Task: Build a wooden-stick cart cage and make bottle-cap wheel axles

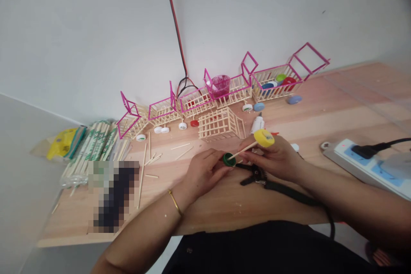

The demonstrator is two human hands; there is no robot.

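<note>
My left hand (205,171) pinches a green bottle cap (229,159), its hollow side turned up toward the camera. Fingers of my right hand (276,158) are closed around a thin wooden stick (244,150). One end of that stick carries a yellow bottle cap (264,138); the other end reaches into the green cap. Under my right hand lies a black tool with a dark handle and what looks like a cord (289,192). A small slatted stick frame (218,125) sits just beyond my hands, near a white bottle with a dark tip (257,124).
Along the wall stand several stick carts with magenta rims (272,81) and bottle-cap wheels. A magenta cup (220,87) is among them. Bundled sticks in plastic (93,150) lie left, loose sticks (153,159) nearer. A power strip (369,162) with plugs is at right.
</note>
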